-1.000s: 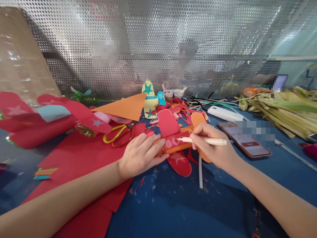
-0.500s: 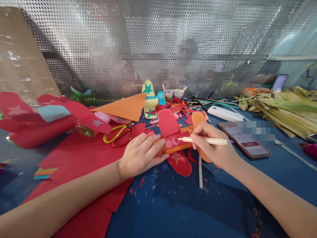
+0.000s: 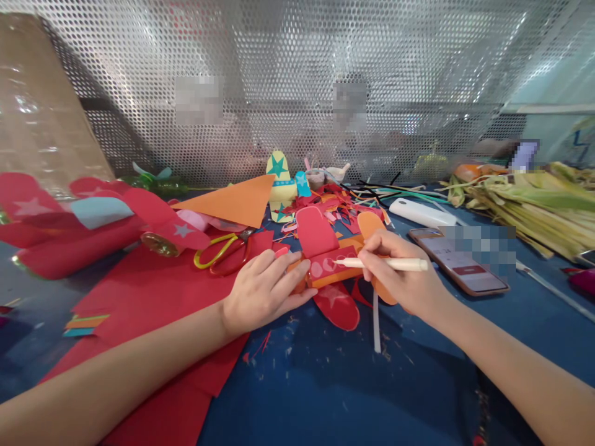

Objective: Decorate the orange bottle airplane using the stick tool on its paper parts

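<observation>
A small paper airplane (image 3: 335, 269) in red and orange lies on the blue table, with a row of pale circles and ovals drawn on its red body strip. My left hand (image 3: 267, 285) grips the plane's left end, thumb low and fingers over the top, so that end is partly hidden. Held like a pencil in my right hand (image 3: 400, 272) is a white marker (image 3: 400, 264), its tip on the red strip among the drawn shapes. A red wing with a pale star (image 3: 335, 305) points toward me. Scissors with yellow and red handles (image 3: 227, 254) rest beyond my left hand.
Red paper sheets (image 3: 171, 291) spread at left, below a larger red paper airplane (image 3: 93, 223). Paper scraps (image 3: 334, 201) pile up behind. A phone (image 3: 458, 260), white glue gun (image 3: 421, 213) and dried husks (image 3: 515, 204) lie right. A perforated metal panel (image 3: 279, 80) stands behind.
The white marker and my right hand have shifted very slightly, and the circle at the tip looks more filled with pale ink. My left hand stays put.
</observation>
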`<state>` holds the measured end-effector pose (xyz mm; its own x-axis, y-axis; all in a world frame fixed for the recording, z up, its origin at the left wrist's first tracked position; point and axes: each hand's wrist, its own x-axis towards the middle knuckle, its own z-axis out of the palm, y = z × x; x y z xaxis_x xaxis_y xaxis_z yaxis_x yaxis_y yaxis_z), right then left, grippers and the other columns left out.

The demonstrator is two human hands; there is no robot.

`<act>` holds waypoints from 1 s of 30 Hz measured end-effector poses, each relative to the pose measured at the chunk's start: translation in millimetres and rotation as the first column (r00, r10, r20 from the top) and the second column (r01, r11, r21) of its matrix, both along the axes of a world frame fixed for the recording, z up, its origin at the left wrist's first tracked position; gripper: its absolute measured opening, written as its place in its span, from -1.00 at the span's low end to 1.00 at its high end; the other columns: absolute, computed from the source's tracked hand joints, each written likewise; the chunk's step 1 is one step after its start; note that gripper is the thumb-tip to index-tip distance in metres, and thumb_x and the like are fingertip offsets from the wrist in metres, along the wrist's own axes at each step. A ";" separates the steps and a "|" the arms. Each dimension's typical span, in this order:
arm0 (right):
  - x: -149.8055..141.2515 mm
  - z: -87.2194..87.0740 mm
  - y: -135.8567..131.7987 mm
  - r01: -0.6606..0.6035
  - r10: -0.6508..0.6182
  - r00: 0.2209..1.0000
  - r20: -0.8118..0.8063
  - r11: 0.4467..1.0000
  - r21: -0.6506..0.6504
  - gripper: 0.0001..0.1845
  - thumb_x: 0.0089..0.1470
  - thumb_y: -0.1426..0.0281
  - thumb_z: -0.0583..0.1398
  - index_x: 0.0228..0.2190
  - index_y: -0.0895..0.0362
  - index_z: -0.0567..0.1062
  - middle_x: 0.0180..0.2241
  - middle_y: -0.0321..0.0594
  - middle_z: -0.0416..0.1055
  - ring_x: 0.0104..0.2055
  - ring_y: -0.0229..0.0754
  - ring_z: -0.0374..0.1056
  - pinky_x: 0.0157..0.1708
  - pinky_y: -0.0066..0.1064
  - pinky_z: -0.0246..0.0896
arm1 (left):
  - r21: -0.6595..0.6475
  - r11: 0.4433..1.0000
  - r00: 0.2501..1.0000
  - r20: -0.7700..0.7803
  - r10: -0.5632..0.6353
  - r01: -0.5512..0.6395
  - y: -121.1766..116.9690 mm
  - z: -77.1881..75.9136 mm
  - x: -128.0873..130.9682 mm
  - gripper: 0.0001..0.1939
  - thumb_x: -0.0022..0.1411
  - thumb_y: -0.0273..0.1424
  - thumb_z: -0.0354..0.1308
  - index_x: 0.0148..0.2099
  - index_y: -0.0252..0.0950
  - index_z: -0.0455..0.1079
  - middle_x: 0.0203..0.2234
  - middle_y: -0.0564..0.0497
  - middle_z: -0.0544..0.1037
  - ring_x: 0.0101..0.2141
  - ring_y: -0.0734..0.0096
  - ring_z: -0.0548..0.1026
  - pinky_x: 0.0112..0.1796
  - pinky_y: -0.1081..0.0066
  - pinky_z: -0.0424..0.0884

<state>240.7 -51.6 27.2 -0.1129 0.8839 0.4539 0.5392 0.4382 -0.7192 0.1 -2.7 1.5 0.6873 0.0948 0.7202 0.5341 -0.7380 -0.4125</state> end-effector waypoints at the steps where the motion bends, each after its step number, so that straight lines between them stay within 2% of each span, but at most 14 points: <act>1: 0.2 -0.1 -0.1 0.001 -0.001 1.000 -0.004 1.000 0.003 -0.78 0.16 0.37 0.10 -0.53 0.07 0.25 -0.62 -0.40 0.31 -0.57 -0.32 0.23 -0.54 -0.47 0.11 | 0.001 1.000 1.000 0.001 0.001 -0.001 -0.1 0.1 0.2 -0.65 0.24 -0.17 0.17 -0.08 -0.34 0.34 -0.24 -0.10 0.57 -0.42 0.33 0.43 -0.43 0.35 0.39; 30: -1.7 1.7 -0.3 -0.004 0.004 1.000 -0.011 1.000 -0.016 -0.78 0.16 0.38 0.10 -0.52 0.07 0.25 -0.64 -0.40 0.31 -0.60 -0.32 0.24 -0.55 -0.46 0.12 | -0.003 1.000 1.000 0.005 -0.003 0.003 0.0 0.2 0.1 -0.65 0.23 -0.17 0.18 -0.09 -0.33 0.35 -0.25 -0.10 0.57 -0.44 0.34 0.42 -0.44 0.35 0.39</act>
<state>239.0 -51.8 28.9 -0.1112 0.8905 0.4412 0.5294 0.4288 -0.7320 0.3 -2.7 1.7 0.6837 0.0946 0.7236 0.5338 -0.7409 -0.4075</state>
